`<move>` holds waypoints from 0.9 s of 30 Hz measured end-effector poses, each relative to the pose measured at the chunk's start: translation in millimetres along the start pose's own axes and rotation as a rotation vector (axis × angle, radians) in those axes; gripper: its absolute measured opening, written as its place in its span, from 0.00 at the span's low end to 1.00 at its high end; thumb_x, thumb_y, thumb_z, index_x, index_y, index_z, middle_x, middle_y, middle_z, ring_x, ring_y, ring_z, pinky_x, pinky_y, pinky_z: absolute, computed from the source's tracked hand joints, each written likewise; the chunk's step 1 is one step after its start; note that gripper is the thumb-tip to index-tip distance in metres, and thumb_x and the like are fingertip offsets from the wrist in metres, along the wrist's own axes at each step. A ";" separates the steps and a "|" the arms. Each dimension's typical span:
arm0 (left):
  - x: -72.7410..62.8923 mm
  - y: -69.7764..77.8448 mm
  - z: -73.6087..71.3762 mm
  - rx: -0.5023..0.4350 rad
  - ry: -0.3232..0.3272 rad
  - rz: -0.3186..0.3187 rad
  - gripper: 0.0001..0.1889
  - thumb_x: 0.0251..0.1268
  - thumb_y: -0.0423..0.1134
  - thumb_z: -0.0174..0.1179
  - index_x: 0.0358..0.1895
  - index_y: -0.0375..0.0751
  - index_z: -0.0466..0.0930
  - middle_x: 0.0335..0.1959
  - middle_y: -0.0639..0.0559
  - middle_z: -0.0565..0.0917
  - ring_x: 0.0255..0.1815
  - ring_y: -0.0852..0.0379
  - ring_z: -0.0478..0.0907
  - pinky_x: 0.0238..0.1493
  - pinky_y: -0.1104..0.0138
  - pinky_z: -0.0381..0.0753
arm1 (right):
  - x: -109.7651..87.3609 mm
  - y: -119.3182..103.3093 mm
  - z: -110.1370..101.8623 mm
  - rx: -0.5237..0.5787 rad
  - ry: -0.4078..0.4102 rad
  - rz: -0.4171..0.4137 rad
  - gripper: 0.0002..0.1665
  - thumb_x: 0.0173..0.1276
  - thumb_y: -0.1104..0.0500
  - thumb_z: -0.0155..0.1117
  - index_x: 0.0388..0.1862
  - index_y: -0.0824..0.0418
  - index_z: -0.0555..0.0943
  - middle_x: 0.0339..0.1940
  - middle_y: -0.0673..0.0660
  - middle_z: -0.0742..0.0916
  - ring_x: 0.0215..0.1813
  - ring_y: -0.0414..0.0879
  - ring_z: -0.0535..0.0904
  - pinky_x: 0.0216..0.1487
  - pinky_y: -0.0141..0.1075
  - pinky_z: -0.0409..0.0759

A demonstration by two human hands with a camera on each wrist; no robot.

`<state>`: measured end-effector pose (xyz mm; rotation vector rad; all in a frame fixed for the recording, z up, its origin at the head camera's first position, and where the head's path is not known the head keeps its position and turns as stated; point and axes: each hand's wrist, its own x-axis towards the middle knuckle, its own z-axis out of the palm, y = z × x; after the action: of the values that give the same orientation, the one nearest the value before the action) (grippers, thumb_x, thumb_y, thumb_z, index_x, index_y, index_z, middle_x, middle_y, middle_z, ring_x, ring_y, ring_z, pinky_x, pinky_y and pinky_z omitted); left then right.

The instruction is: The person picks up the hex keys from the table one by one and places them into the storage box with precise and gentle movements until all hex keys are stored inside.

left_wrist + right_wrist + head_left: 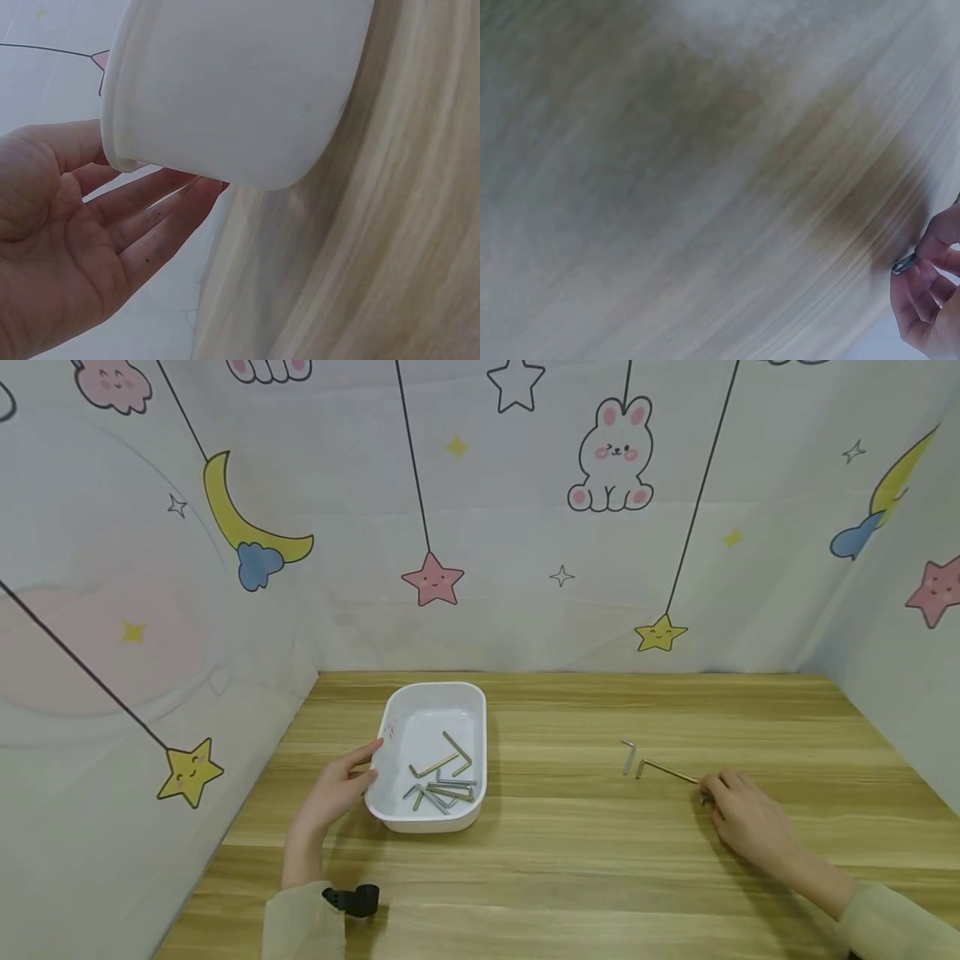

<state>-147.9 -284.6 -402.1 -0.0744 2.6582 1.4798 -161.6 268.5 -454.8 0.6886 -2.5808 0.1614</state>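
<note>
On the left of the table, my left hand (333, 793) holds the near left rim of a white plastic tray (482, 718). In the left wrist view its fingers lie along the tray's outer wall (240, 97). Several L-shaped hex keys, gold and silver, lie in the tray, among them a gold hex key (438, 766). Over on the right, my right hand (750, 822) pinches a silver-grey hex key (904, 262), mostly hidden by the fingers. A gold hex key (671, 771) reaches left from those fingertips. Beyond it a small silver hex key (629, 758) lies on the table.
The wood-grain table (555, 860) is bounded by a printed cloth backdrop (510, 627) at the back and both sides. A black strap with a small device (356, 901) sits at the left sleeve cuff.
</note>
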 end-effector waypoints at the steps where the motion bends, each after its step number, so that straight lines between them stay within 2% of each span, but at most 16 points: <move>1: -0.2 0.4 0.0 -0.001 0.000 -0.002 0.27 0.72 0.33 0.48 0.73 0.42 0.60 0.70 0.31 0.64 0.62 0.35 0.73 0.54 0.57 0.80 | -0.1 0.2 -0.1 0.001 0.001 0.001 0.16 0.45 0.75 0.67 0.35 0.66 0.79 0.28 0.56 0.79 0.29 0.46 0.73 0.25 0.35 0.70; 14: -2.0 3.2 0.1 0.000 -0.009 -0.021 0.27 0.72 0.34 0.48 0.73 0.42 0.60 0.71 0.31 0.63 0.63 0.35 0.72 0.55 0.55 0.79 | 4.3 -6.2 -6.0 0.024 -0.049 0.031 0.16 0.45 0.74 0.65 0.36 0.64 0.79 0.29 0.55 0.79 0.30 0.46 0.73 0.25 0.33 0.67; 22: -1.7 2.8 0.3 0.003 -0.006 -0.022 0.27 0.72 0.34 0.48 0.73 0.42 0.60 0.70 0.31 0.64 0.63 0.35 0.72 0.55 0.56 0.80 | 10.0 -16.0 -7.6 0.045 -0.049 0.025 0.16 0.48 0.74 0.64 0.38 0.65 0.79 0.32 0.58 0.84 0.37 0.54 0.80 0.33 0.43 0.78; 27: -1.6 2.0 0.4 0.004 -0.005 -0.024 0.27 0.72 0.34 0.48 0.73 0.43 0.60 0.70 0.31 0.64 0.62 0.35 0.73 0.54 0.57 0.80 | 14.2 -23.7 -7.7 0.060 -0.037 0.022 0.15 0.50 0.73 0.64 0.39 0.64 0.79 0.32 0.58 0.85 0.38 0.55 0.80 0.34 0.46 0.79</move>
<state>-146.4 -283.1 -400.4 -0.1024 2.6465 1.4661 -157.6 243.4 -441.6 0.6903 -2.6288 0.2362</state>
